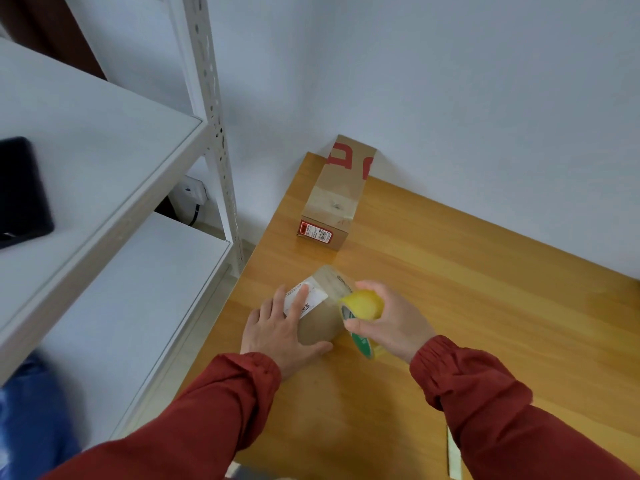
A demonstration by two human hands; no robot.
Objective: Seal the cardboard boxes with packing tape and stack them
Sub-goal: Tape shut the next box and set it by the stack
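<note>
Head view: a small box [317, 323] near the left edge of the desk [450, 306] is pressed down by the left hand [280, 327], fingers straight. The tape roll [362, 306] is gripped in the curled right hand [391, 323] at the box's right side. If the box is let slip, tape may be laid crooked.

A wooden table [467, 289] stood in the corner against a white wall [450, 81]. Just beside its left edge stood a white metal shelf unit [138, 188] with a perforated upright [216, 133]. A flat black object [20, 192] lay on the upper shelf. Behind the unit, a wall socket [190, 191] held a dark plug [196, 211]. A blurred blue item [31, 410] showed at lower left; it could not be identified.
</note>
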